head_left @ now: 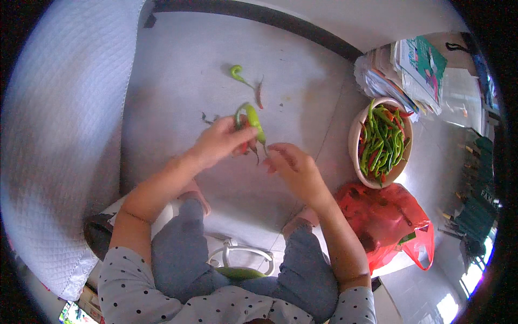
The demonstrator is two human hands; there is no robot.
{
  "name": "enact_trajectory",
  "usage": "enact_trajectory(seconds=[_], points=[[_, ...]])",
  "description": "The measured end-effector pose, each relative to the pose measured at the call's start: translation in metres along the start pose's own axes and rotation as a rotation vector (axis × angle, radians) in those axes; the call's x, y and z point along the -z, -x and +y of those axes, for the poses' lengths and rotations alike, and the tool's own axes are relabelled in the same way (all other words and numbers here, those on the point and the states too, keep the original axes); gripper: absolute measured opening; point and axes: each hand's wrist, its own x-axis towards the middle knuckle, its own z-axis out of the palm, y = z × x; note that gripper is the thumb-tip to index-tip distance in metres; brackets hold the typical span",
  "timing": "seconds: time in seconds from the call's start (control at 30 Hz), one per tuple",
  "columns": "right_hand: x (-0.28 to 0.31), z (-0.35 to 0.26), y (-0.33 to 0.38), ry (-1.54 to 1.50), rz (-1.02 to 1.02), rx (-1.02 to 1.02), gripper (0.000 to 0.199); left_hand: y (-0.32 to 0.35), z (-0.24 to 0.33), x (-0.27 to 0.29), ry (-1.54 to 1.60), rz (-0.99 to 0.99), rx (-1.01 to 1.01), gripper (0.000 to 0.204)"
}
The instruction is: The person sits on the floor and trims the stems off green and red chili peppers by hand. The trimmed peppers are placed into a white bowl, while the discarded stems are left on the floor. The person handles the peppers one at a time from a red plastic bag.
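A person seated over a pale grey tiled floor [178, 70] pinches a long, glossy, curved green chilli pepper [253, 120] in the closed fingers of the left hand [221, 141], with a few thinner reddish peppers clamped beneath it. The right hand [291, 164], fingers loosely curled and holding nothing, hovers just beside the pepper's lower tip. Beyond the pepper lie a curled green stem [236, 72] and a dark red scrap [259, 94]. To its right sits a cream round bowl [354, 141] heaped with slender green and red chillies, a crumpled red plastic bag [388, 216] below it. A white quilted cover [65, 108] drapes at left.
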Motion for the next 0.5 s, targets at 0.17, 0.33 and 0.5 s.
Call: enact_trajectory(seconds=[0.17, 0.33, 0.5], points=[[-0.006, -0.003, 0.001, 0.167, 0.007, -0.030, 0.017, 0.015, 0.004, -0.025, -0.121, 0.006, -0.108, 0.020], [0.005, -0.006, 0.006, -0.004, -0.066, 0.076, 0.016, 0.009, 0.006, -0.021, 0.284, -0.114, 0.081, 0.023], [0.015, -0.006, 0.006, -0.215, -0.129, -0.019, 0.020, 0.011, 0.015, -0.022, 0.403, -0.048, 0.131, 0.024]])
